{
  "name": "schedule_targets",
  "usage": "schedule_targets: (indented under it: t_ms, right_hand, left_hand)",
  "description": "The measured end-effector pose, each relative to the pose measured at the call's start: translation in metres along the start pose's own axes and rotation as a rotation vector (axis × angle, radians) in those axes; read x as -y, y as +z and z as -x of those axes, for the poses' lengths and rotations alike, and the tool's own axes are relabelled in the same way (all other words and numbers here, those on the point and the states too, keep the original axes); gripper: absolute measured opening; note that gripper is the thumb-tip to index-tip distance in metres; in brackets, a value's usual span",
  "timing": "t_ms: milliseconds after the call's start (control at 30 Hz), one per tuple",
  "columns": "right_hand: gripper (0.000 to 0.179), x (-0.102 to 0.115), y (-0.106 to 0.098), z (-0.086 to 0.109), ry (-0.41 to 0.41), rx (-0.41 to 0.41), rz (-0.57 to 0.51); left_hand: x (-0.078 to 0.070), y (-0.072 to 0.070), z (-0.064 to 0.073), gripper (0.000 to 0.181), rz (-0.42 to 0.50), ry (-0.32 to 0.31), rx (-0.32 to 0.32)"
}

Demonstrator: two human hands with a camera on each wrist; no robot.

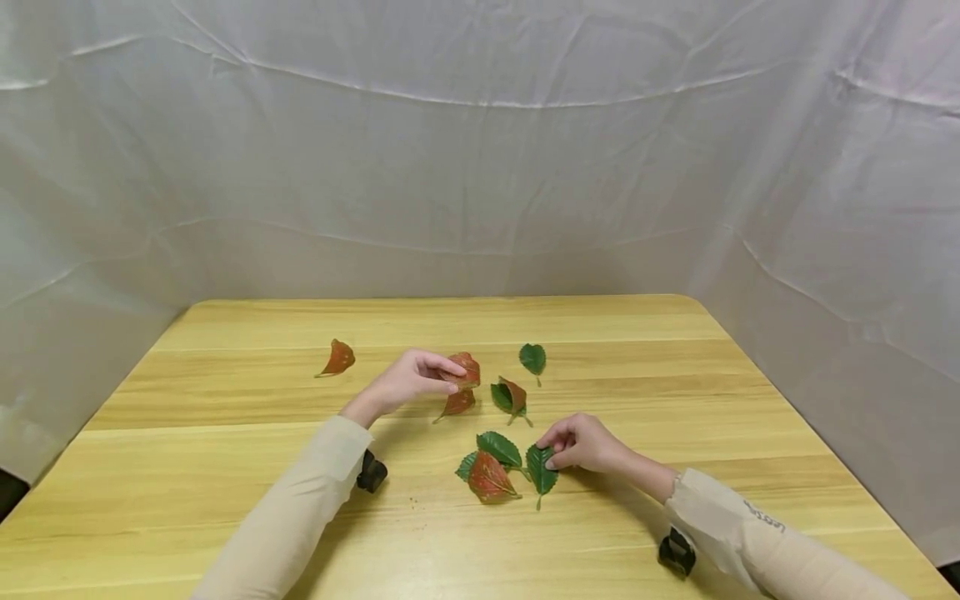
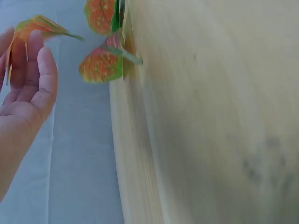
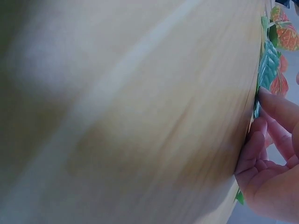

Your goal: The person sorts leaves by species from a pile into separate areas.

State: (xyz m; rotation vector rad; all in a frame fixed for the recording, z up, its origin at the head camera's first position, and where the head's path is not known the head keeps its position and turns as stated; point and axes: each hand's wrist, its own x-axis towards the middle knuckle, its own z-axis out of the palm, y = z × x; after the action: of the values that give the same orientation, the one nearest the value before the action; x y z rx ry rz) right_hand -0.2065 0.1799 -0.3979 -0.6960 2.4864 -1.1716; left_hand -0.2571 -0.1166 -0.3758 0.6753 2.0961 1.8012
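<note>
My left hand pinches a red leaf between thumb and fingers, and the left wrist view shows that held leaf raised off the wood. Just below it in the head view, another red leaf lies on the table. My right hand has thumb and fingertips on the edge of a dark green leaf, pinching it close over the tabletop. Beside that leaf is a small cluster: a red leaf overlapping a green leaf and a second green leaf.
A lone red leaf lies at the left. Toward the back right are a green leaf and a green-and-red pair of leaves. Pale sheeting hangs behind and beside the wooden table.
</note>
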Motion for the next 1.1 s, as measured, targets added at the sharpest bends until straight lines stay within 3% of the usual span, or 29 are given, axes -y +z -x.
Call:
schedule_targets:
  t_ms: [167,400,667,1100]
  right_hand:
    - [0.021,0.0,0.0,0.0,0.0,0.0,-0.006]
    - [0.021,0.001,0.0,0.001,-0.004,0.004,-0.008]
    - [0.021,0.0,0.0,0.001,-0.004,0.002,-0.002]
    - [0.021,-0.001,0.001,0.0,-0.001,-0.002,0.001]
  left_hand:
    - [0.0,-0.006,0.004,0.027,-0.003,-0.006,-0.076]
    - [0.003,-0.014,0.011,0.024,0.045,0.016,-0.111]
    - [0.003,-0.034,0.019,0.02,-0.049,0.014,-0.192]
    - [-0.001,-0.068,0.02,0.014,-0.076,0.008,-0.359]
